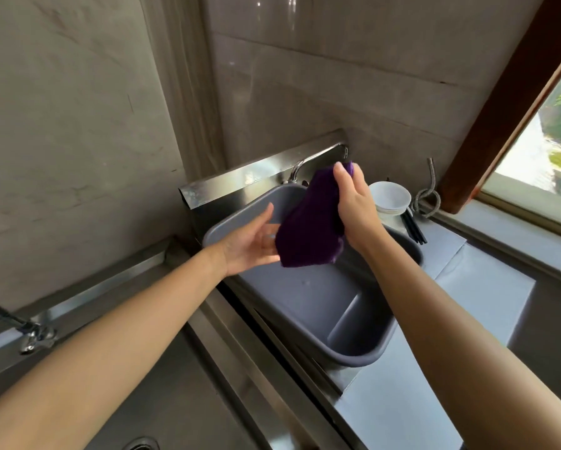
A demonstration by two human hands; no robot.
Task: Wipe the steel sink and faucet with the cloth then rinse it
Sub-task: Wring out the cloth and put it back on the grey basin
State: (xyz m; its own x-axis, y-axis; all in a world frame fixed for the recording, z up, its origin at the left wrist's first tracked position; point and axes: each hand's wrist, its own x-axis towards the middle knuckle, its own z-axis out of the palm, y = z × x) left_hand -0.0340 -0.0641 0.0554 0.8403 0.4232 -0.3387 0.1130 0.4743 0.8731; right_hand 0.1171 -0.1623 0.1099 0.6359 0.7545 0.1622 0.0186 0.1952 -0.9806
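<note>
Far left, one wall tap (34, 336) hangs over the steel sink (162, 378), its drain (141, 444) at the bottom edge. One grey plastic basin (321, 303) is empty. The left hand (251, 243) is spread wide, palm touching the purple cloth (308, 222) — gripped at its top by the right hand (353, 206), before the faucet (297, 170). Right: stacked white bowls (391, 196), count unclear — no readable writing.

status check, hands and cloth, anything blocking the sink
Right hand gripping purple cloth aloft. Left hand open beneath it. Grey basin fills sink by faucet.
</note>
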